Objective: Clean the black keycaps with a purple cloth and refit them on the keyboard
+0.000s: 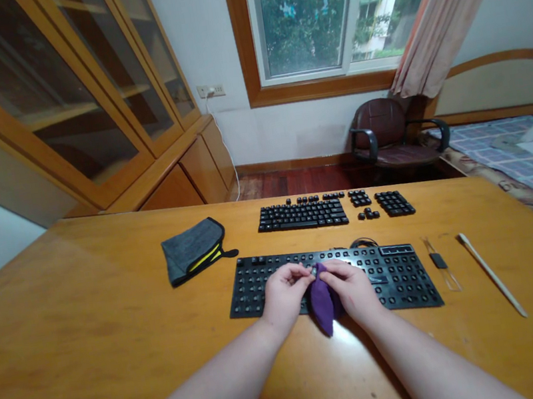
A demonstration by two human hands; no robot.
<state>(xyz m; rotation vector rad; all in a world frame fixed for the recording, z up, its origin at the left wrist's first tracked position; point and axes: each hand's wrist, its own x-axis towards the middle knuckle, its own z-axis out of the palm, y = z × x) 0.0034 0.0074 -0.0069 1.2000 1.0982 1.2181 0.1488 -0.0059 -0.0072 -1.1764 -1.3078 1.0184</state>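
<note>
My left hand pinches a small greyish piece between thumb and fingers; it is too small to name surely. Gripped in my right hand is a purple cloth, its top edge against that piece and its end hanging down. Both hands meet above the front middle of a black keyboard, whose key switches are mostly bare. A few keycaps sit at its top left corner. The keyboard's middle is hidden behind my hands and the cloth.
Behind the keyboard, loose black keycaps lie grouped in keyboard order. A folded grey cloth with yellow lining is at the left. On the right lie a wire keycap puller and a thin pale brush. The wooden table ends beyond the keycaps.
</note>
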